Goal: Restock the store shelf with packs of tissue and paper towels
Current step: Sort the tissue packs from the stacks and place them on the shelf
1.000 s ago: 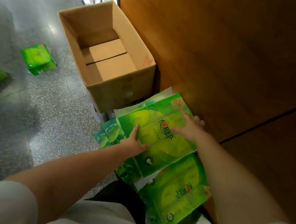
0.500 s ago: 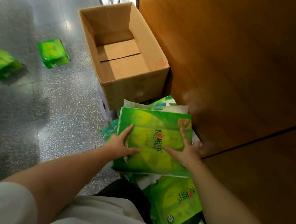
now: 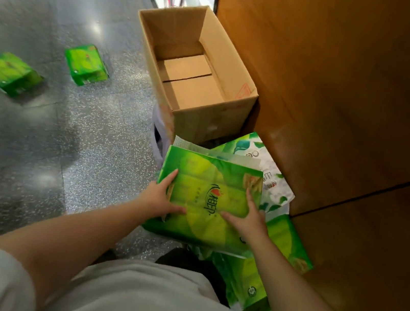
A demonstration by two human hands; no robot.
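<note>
Held pack: large flat green plastic-wrapped tissue pack (image 3: pixel 207 198), centre of view, on top of a heap of packs.
Left hand (image 3: pixel 161 198): at the pack's 8 o'clock edge, thumb lying on its face; the other fingers are hidden behind the edge.
Right hand (image 3: pixel 249 218): at 4 o'clock, thumb and fingers spread flat on the face.
Heap: white leaf-printed pack (image 3: pixel 270 176) at 1 o'clock, more green packs (image 3: pixel 290 238) at 4 to 5 o'clock.
Box: open brown cardboard carton (image 3: pixel 211 124) at 12 o'clock.
Wall: brown wooden panel (image 3: pixel 342 96) from 1 to 4 o'clock.
Floor: grey speckled stone (image 3: pixel 65 146); two small green packs (image 3: pixel 86 64) lie at 10 o'clock, well apart from the heap.
</note>
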